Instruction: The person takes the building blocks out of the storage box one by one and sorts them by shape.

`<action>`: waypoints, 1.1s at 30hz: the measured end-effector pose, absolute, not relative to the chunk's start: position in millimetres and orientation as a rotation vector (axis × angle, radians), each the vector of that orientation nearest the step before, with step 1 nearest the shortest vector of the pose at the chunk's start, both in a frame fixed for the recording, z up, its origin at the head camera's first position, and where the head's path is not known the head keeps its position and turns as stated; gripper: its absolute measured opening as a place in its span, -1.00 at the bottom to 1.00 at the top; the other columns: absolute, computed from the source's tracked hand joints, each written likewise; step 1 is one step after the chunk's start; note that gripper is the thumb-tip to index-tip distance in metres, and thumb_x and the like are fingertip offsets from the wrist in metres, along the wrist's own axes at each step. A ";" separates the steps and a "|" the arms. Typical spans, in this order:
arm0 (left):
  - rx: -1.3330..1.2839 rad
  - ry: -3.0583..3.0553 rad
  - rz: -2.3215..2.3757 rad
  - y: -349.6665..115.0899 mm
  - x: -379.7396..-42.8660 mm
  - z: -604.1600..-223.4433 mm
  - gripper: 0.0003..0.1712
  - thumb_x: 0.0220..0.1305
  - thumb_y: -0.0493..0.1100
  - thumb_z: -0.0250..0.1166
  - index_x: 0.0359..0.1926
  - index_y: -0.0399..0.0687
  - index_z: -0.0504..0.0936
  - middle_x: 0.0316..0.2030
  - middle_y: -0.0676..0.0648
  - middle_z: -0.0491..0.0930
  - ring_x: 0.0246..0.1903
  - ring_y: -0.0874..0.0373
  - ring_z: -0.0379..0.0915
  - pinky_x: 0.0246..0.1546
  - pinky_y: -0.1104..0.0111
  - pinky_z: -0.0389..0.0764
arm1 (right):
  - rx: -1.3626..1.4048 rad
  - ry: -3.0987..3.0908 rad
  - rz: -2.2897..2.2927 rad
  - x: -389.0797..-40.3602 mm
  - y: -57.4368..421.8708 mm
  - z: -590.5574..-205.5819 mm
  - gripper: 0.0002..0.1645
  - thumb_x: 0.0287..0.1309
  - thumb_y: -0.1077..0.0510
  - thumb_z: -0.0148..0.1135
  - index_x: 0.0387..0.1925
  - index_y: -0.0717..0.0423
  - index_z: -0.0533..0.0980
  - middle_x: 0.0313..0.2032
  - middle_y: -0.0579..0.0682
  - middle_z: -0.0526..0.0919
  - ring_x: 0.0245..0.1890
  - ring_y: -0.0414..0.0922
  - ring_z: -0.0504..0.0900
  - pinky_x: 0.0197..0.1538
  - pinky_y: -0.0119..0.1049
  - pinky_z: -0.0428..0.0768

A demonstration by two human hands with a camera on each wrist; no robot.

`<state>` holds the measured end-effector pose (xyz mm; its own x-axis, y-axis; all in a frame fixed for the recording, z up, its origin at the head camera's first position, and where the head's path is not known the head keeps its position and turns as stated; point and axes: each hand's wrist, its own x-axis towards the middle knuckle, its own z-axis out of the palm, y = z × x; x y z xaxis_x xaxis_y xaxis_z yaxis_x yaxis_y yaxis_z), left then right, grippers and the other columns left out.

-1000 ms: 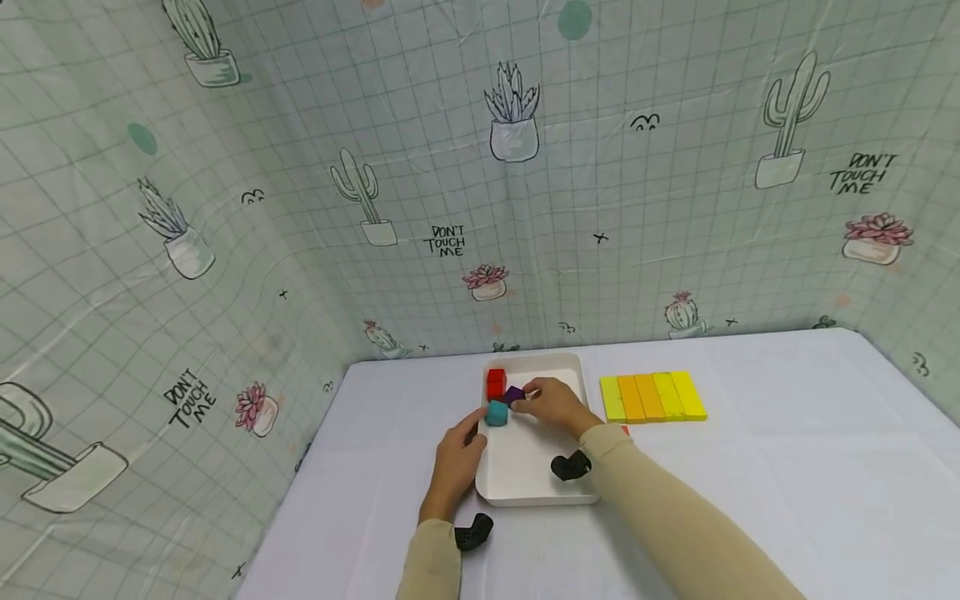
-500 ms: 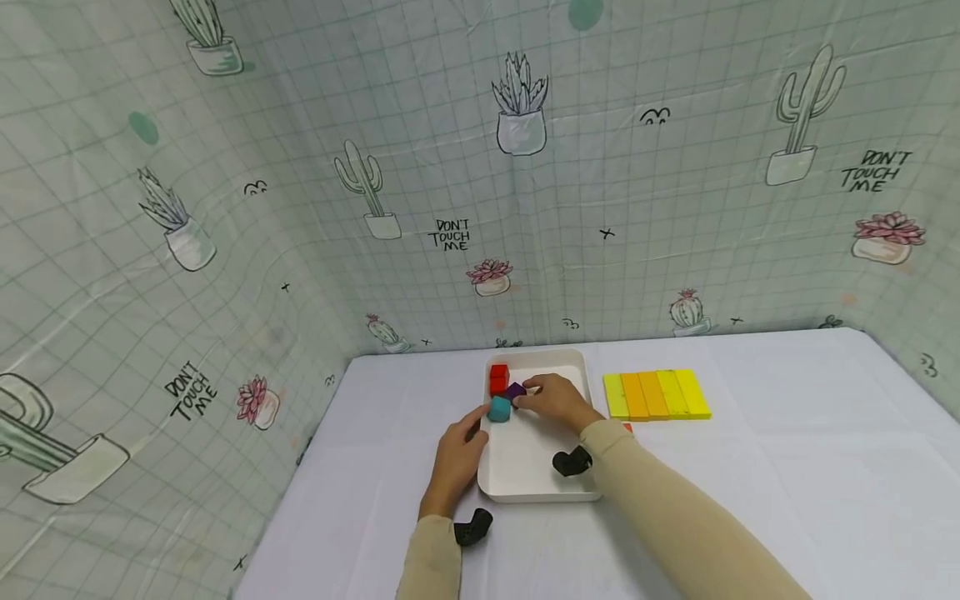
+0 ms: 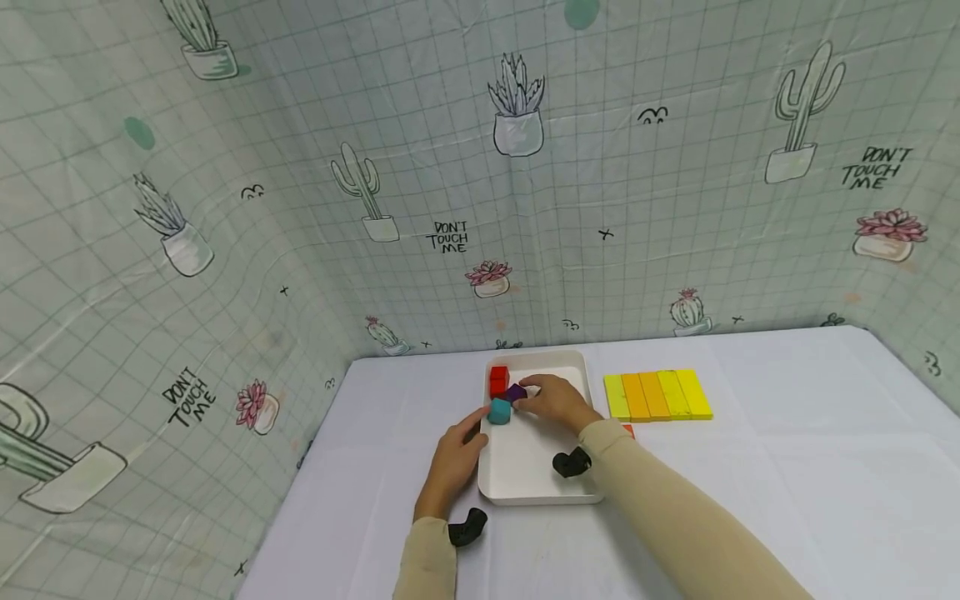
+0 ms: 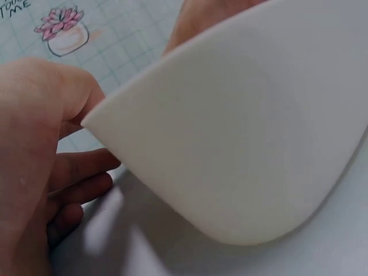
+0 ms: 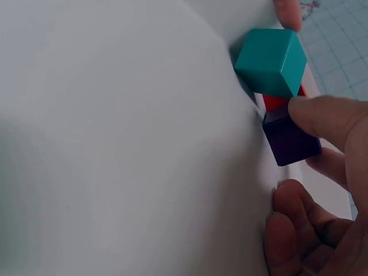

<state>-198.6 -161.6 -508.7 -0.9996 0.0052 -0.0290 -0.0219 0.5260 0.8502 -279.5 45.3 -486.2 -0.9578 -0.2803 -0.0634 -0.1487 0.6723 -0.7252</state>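
A white tray [image 3: 525, 483] lies on the table. My right hand [image 3: 557, 400] reaches into it and pinches a purple cube [image 5: 290, 141] between thumb and finger; the other fingers curl below it in the right wrist view. Touching or very near the purple cube is a teal cube [image 3: 499, 411] by the tray's left wall. Red blocks [image 3: 498, 380] stand behind them, mostly hidden in the right wrist view. My left hand [image 3: 453, 458] holds the tray's left rim, one fingertip [image 5: 289, 12] over the edge near the teal cube, other fingers outside the wall [image 4: 190, 144].
Several yellow and orange strips [image 3: 657, 395] lie side by side to the right of the tray. A small red-orange piece [image 3: 628, 430] shows partly behind my right sleeve. A patterned cloth [image 3: 570, 192] hangs behind the white-covered table [image 3: 787, 433]. Black wrist-worn devices [image 3: 572, 462] sit at both wrists.
The head view has shifted slightly. Both hands, the purple cube and the teal cube keep nearly the same places on the tray.
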 end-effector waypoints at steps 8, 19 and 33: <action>-0.010 2.699 1.506 -162.7 -197.3 -507.1 -0.48 0.43 -0.07 0.12 0.37 0.32 0.49 0.36 0.01 0.41 0.42 -0.10 0.17 0.37 -0.18 0.13 | -0.306 2.719 -1.159 -275.9 46.0 -485.3 -0.45 0.23 -0.08 0.34 0.19 0.05 0.60 0.03 0.12 0.69 -0.09 0.01 0.62 0.11 0.02 0.56; -0.015 2.714 1.536 -159.6 -198.5 -509.5 -0.49 0.43 -0.09 0.12 0.36 0.30 0.50 0.36 -0.04 0.42 0.41 -0.15 0.18 0.36 -0.20 0.15 | -0.244 2.675 -1.345 -275.6 58.0 -482.4 -0.42 0.29 -0.02 0.29 0.24 0.19 0.53 -0.03 0.14 0.68 -0.23 -0.04 0.66 -0.14 -0.18 0.67; -0.005 2.692 1.602 -158.3 -196.0 -509.5 -0.50 0.44 -0.11 0.12 0.36 0.26 0.51 0.35 -0.05 0.43 0.40 -0.10 0.21 0.37 -0.11 0.19 | 0.006 2.290 -1.978 -245.4 78.9 -470.7 -0.53 0.33 0.16 0.17 0.21 0.30 0.49 0.02 0.24 0.63 -0.11 0.02 0.66 -0.04 -0.20 0.68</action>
<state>-196.0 -158.3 -509.5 -1.0000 0.0022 -0.0093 -0.0072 0.4771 0.8788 -245.4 78.9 -470.7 -0.9934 -0.0720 -0.0896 0.0782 0.1483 -0.9859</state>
